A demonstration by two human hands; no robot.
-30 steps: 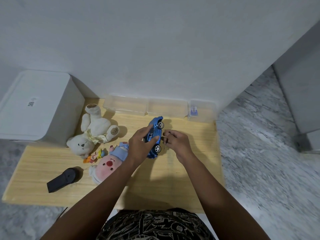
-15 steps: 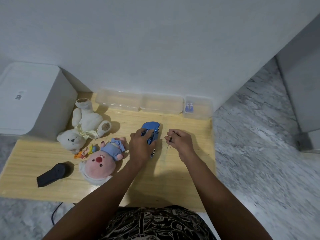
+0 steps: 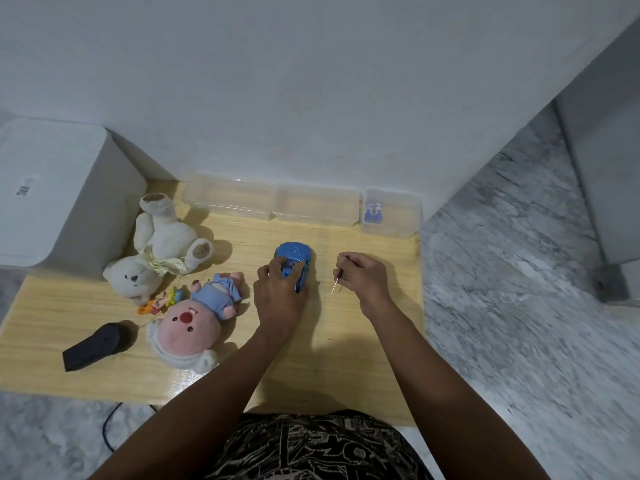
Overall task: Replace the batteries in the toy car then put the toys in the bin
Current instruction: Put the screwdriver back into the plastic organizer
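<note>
The blue toy car (image 3: 296, 258) stands right side up on the wooden table (image 3: 346, 341). My left hand (image 3: 277, 296) lies over its near half, fingers wrapped on it. To the right, apart from the car, my right hand (image 3: 363, 275) pinches a thin screwdriver (image 3: 335, 285) whose tip points down at the tabletop. A white teddy bear (image 3: 157, 251), a pink plush doll in blue clothes (image 3: 197, 317) and a small colourful toy (image 3: 162, 299) lie to the left. The white lidded bin (image 3: 52, 195) stands at the far left.
Three clear plastic boxes (image 3: 270, 202) line the wall at the back; the rightmost (image 3: 389, 213) holds a small blue pack. A black remote-like object (image 3: 95, 346) lies at the front left. Marble floor surrounds the table, and a dark cable (image 3: 110, 424) hangs below its front edge.
The car was tilted on its side in my left hand and has been turned onto its wheels on the table. My right hand with the screwdriver has drawn away to the right.
</note>
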